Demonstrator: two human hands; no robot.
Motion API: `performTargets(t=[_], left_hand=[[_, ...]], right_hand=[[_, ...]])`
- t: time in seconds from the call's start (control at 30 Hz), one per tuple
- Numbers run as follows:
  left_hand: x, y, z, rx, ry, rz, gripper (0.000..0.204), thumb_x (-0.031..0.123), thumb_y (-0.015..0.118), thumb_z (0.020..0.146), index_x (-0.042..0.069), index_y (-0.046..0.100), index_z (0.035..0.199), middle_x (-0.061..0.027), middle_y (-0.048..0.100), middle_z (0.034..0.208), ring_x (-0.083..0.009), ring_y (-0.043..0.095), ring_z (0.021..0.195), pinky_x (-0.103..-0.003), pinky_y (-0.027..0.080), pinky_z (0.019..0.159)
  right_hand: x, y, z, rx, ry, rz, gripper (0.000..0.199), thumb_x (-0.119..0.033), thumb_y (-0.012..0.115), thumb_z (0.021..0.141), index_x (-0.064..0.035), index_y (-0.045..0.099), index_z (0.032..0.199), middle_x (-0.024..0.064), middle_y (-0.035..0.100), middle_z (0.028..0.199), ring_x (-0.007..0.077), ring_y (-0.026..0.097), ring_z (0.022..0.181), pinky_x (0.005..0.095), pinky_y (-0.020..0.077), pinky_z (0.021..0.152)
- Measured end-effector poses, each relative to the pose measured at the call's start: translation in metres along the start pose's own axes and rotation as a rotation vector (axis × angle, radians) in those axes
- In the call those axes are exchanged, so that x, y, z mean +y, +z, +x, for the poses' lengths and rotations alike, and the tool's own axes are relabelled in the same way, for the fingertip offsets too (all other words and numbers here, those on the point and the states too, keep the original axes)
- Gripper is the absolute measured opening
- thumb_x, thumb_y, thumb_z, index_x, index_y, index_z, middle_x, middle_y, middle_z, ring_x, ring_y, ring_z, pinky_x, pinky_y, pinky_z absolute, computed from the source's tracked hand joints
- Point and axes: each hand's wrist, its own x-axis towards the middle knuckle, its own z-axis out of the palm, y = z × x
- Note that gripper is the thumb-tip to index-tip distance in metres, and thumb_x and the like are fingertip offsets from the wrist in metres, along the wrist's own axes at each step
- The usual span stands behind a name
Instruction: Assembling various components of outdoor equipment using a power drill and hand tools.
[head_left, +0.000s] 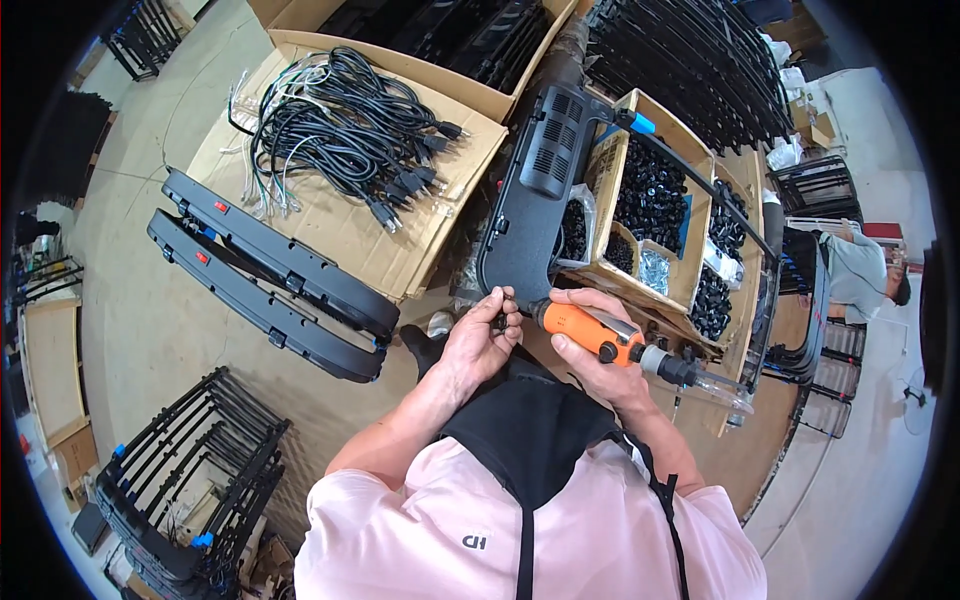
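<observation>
A cardboard sheet [430,245] is lying ahead on your left, carrying a heap of black power cords [330,130]. Ahead on your right, a divided parts box [625,284] is holding small black and silvery pieces. Between them, a black vented plastic panel [528,225] is stretching away from you. Just below its near edge, your orange power screwdriver [582,328] is lying aslant, its long axis running from upper left to lower right, its nose pointing left toward your left hand. Your right hand [605,372] is wrapping the orange body; your left hand [478,342] is pinching something dark, too small to identify.
</observation>
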Motion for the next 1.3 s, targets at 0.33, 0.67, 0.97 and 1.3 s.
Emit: performTargets(t=[0.33, 0.67, 0.97, 1.3], left_hand=[[0.005, 0.018, 0.007, 0.027, 0.045, 0.08, 0.025, 0.03, 0.058, 0.11, 0.009, 0.067, 0.122, 0.0012, 0.066, 0.09, -0.0108, 0.062, 0.077, -0.025, 0.055, 0.07], [0.005, -0.012, 0.008, -0.024, 0.036, 0.258, 0.026, 0.026, 0.056, 0.111, 0.006, 0.067, 0.124, -0.004, 0.073, 0.096, -0.0127, 0.068, 0.075, -0.026, 0.059, 0.065], [0.021, -0.01, 0.003, -0.031, 0.022, 0.225, 0.027, 0.024, 0.056, 0.111, 0.004, 0.067, 0.125, -0.0072, 0.075, 0.106, -0.0147, 0.072, 0.082, -0.028, 0.063, 0.07], [0.023, -0.017, -0.003, 0.011, -0.026, 0.216, 0.029, 0.032, 0.061, 0.109, 0.006, 0.07, 0.117, -0.0031, 0.073, 0.094, -0.0137, 0.069, 0.075, -0.028, 0.059, 0.065]], right_hand=[[-0.008, 0.012, 0.037, 0.059, 0.084, 0.052, 0.051, -0.004, 0.08, 0.089, -0.0021, 0.06, 0.136, 0.0121, 0.071, 0.131, 0.0199, 0.069, 0.118, 0.0348, 0.0546, 0.104], [0.015, 0.036, 0.079, 0.016, 0.077, -0.008, 0.053, 0.001, 0.078, 0.09, -0.0011, 0.056, 0.138, 0.0156, 0.068, 0.132, 0.0202, 0.066, 0.12, 0.035, 0.0537, 0.106], [0.023, 0.047, 0.093, -0.02, 0.008, -0.155, 0.033, -0.011, 0.079, 0.09, -0.0052, 0.069, 0.122, 0.0078, 0.074, 0.109, 0.0149, 0.07, 0.097, 0.0316, 0.0571, 0.087], [0.019, 0.049, 0.094, -0.038, 0.066, -0.179, 0.037, -0.01, 0.08, 0.09, -0.0033, 0.067, 0.124, 0.008, 0.072, 0.116, 0.0148, 0.068, 0.103, 0.0302, 0.0556, 0.092]])
